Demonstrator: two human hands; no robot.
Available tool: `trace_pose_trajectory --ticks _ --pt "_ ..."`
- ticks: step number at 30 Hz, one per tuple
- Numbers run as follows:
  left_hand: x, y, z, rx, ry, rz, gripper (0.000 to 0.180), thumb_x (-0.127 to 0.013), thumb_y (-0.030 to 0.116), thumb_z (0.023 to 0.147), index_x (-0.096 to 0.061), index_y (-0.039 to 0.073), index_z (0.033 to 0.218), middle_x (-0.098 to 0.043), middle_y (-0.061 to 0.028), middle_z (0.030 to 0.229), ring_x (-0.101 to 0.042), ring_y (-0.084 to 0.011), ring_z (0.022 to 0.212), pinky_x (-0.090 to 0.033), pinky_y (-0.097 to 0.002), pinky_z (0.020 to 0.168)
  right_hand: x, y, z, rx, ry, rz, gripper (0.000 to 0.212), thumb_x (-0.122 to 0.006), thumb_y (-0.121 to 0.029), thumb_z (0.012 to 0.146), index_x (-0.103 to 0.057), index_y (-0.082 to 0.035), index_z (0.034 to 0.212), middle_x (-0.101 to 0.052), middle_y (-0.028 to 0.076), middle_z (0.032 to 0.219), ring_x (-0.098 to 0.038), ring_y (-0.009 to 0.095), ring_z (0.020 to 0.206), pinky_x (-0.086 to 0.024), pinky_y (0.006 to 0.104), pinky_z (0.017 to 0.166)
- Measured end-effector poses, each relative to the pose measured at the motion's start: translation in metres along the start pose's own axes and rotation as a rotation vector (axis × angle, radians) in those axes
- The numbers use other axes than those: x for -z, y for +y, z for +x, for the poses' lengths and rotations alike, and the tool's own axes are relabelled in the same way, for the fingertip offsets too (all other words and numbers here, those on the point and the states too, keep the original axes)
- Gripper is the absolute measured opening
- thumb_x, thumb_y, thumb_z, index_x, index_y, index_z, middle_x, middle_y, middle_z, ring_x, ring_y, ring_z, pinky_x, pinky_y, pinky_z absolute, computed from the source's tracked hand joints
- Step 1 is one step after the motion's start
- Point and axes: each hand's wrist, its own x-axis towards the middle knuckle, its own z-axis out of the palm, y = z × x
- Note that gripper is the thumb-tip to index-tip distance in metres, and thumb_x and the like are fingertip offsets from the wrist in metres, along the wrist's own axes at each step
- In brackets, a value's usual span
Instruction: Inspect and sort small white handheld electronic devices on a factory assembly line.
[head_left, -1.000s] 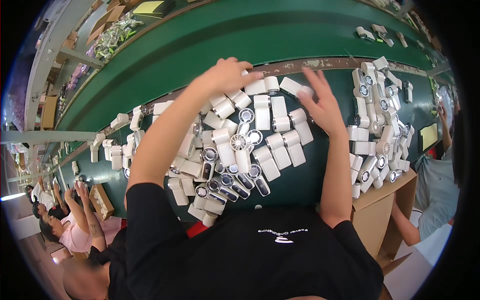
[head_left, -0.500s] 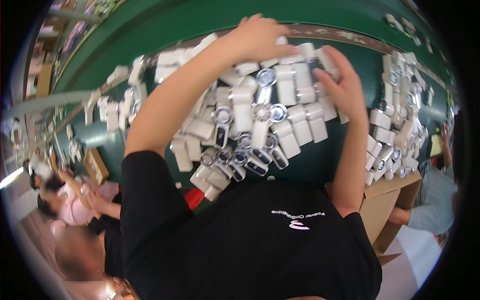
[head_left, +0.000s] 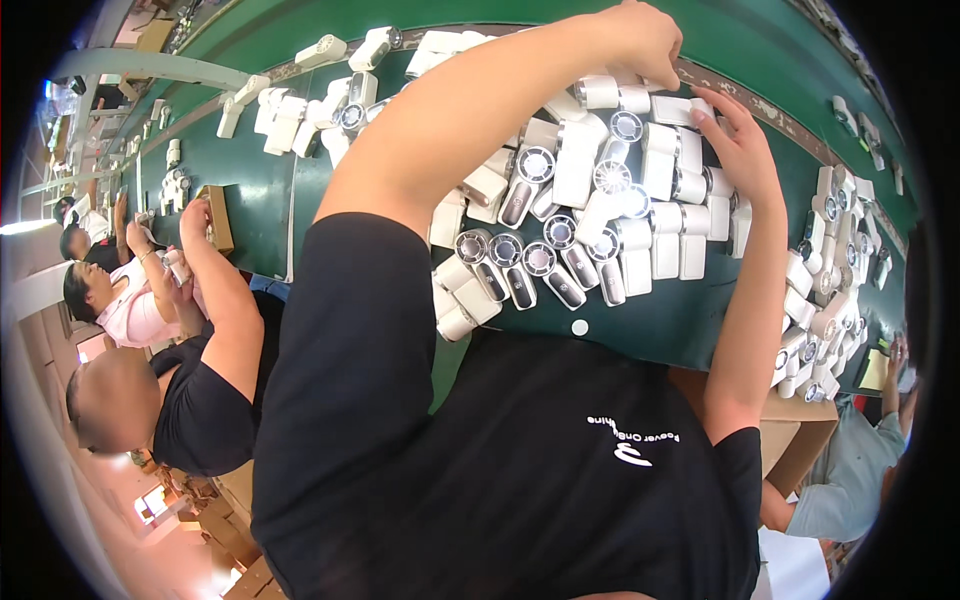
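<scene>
A pile of white handheld fans point(head_left: 575, 175) covers the green tabletop in front of me, some showing round clear or silver fan heads, others turned on their sides. My left hand point(head_left: 648, 42) is over the far edge of the pile with its fingers curled down and together. Whatever its fingertips hold, if anything, is hidden. At the pile's right side, my right hand point(head_left: 742, 150) has thumb and forefinger around the end of a white fan point(head_left: 675, 110) lying sideways. Nearest my body, several fans with dark handles point(head_left: 560, 280) lie fanned out.
More fans point(head_left: 830, 270) are heaped at the right above a cardboard box point(head_left: 800, 430), and another group point(head_left: 290, 115) lies at the left. A raised ledge point(head_left: 760, 100) runs along the far side. Co-workers sit at left and right. A white disc point(head_left: 579, 327) lies near my shirt.
My view has swung, so the pile appears further right. My left hand has gone from spread to curled and moved right and farther away. My right hand's thumb and fingers have closed around a fan's end.
</scene>
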Motion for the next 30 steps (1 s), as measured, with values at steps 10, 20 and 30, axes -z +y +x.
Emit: trace_pose_trajectory --ticks 10,20,30 --pt "0.103 0.089 -0.255 -0.087 0.680 -0.042 0.053 -0.091 0.022 0.070 -0.074 0.005 0.118 -0.076 -0.0115 0.112 -0.072 -0.0311 0.107 -0.056 -0.0382 0.089 0.017 0.005 -0.001 -0.033 -0.070 0.037 0.044 -0.072 -0.042 0.102 -0.075 -0.006 0.127 -0.078 0.015 0.110 -0.072 0.027 0.101 -0.054 0.0362 0.094" --pt "-0.137 0.162 -0.373 0.638 0.847 0.238 0.063 -0.086 0.032 0.083 -0.068 0.009 0.138 -0.042 -0.0302 0.163 -0.036 -0.0569 0.150 -0.032 -0.0668 0.121 0.018 0.047 0.023 0.067 0.022 0.611 0.042 -0.067 -0.035 0.109 -0.076 -0.006 0.138 -0.071 0.006 0.145 -0.045 0.023 0.155 -0.030 0.0358 0.127" --pt "-0.129 0.129 -0.364 0.493 0.788 0.219 0.064 -0.097 0.039 0.070 -0.076 0.014 0.125 -0.056 -0.0235 0.152 -0.044 -0.0542 0.144 -0.044 -0.0637 0.112 -0.002 0.018 0.039 0.095 -0.286 0.461 0.036 -0.072 -0.015 0.100 -0.078 -0.009 0.135 -0.069 0.011 0.148 -0.036 0.025 0.162 -0.014 0.0415 0.135"
